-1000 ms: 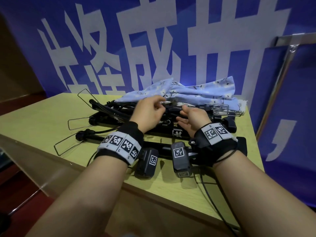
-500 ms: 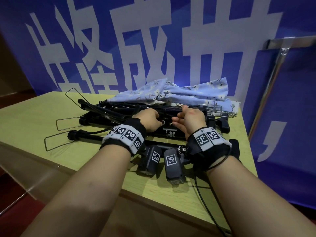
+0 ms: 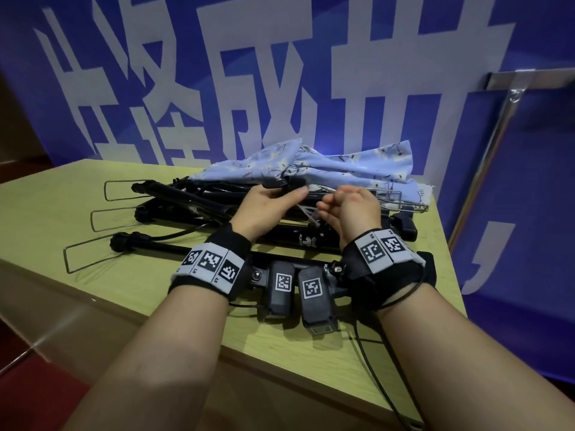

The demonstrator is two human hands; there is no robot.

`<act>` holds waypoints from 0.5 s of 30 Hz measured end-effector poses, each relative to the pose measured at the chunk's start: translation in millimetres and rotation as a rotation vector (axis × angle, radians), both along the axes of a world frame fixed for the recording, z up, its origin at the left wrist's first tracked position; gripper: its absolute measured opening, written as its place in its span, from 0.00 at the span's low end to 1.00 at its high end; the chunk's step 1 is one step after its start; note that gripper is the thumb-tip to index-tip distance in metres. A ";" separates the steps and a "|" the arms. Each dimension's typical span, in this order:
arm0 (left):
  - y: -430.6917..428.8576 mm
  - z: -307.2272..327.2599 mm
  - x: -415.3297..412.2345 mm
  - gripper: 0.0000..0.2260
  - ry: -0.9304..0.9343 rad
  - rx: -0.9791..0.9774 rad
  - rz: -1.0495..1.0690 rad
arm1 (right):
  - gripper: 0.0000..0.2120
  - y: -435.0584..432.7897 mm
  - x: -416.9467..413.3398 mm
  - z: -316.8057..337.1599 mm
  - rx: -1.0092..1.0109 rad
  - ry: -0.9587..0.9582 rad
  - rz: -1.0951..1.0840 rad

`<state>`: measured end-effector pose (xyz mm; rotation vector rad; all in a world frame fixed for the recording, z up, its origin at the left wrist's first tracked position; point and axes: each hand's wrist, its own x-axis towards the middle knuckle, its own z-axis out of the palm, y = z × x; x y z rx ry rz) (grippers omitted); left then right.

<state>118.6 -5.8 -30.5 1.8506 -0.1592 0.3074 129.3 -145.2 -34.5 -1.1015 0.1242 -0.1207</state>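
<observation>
Fingers (image 3: 298, 193) of your left hand (image 3: 264, 209) pinch black clip (image 3: 292, 181) on hanger pile (image 3: 186, 201), mid-bench (image 3: 40, 219), under floral cloth (image 3: 342, 166). Right hand (image 3: 357, 206) curled; grip unclear. Hangers probably stiff, light, snag-prone: hold rod, not wire.

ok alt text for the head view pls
Two hands work at a pile of black rods on a yellow-green table; the left hand grips a black part of the pile, and the right hand curls beside it. A blue floral cloth lies behind.
</observation>
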 end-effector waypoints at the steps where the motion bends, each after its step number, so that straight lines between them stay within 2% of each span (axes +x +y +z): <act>1: -0.7 -1.8 1.6 0.03 -0.024 0.042 0.017 | 0.13 -0.1 0.8 -1.2 -0.015 0.008 0.000; 3: -0.6 -7.5 4.5 0.07 -0.039 0.103 0.035 | 0.14 0.2 2.7 -3.0 -0.045 0.015 -0.010; 11: 5.3 -22.2 8.9 0.01 -0.101 -0.097 0.034 | 0.14 -0.5 5.8 -4.6 -0.015 0.003 0.028; 15: 5.4 -25.4 7.1 0.09 -0.098 -0.110 0.079 | 0.14 0.4 3.7 -5.0 -0.011 0.017 0.114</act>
